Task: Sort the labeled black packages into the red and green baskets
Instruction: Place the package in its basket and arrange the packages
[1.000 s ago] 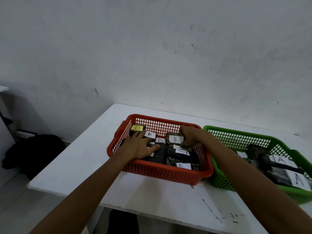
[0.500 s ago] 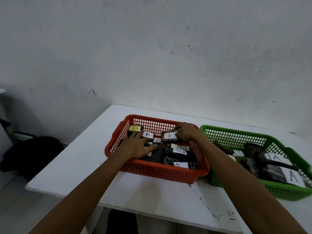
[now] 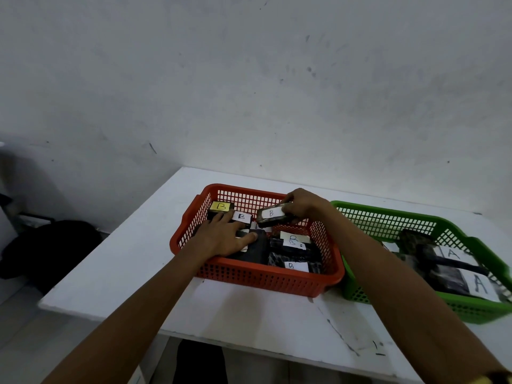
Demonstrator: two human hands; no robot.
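Observation:
A red basket (image 3: pixel 257 278) on the white table holds several black packages with "B" labels; one has a yellow label (image 3: pixel 220 207) at its far left corner. My right hand (image 3: pixel 303 203) grips a black package with a white "B" label (image 3: pixel 273 216), lifted above the basket's middle. My left hand (image 3: pixel 223 236) lies flat, fingers spread, on the packages in the basket's left half. To the right stands a green basket (image 3: pixel 388 223) containing black packages labeled "A" (image 3: pixel 480 284).
The white table (image 3: pixel 133 261) meets a grey wall at the back. Its left and front edges drop to the floor. A dark bag (image 3: pixel 47 250) lies on the floor at left. Black marks (image 3: pixel 376 350) stain the table's front right.
My right hand has raised the "B" package out of the pile in the red basket and tilted it. My left hand stays pressed on the packages.

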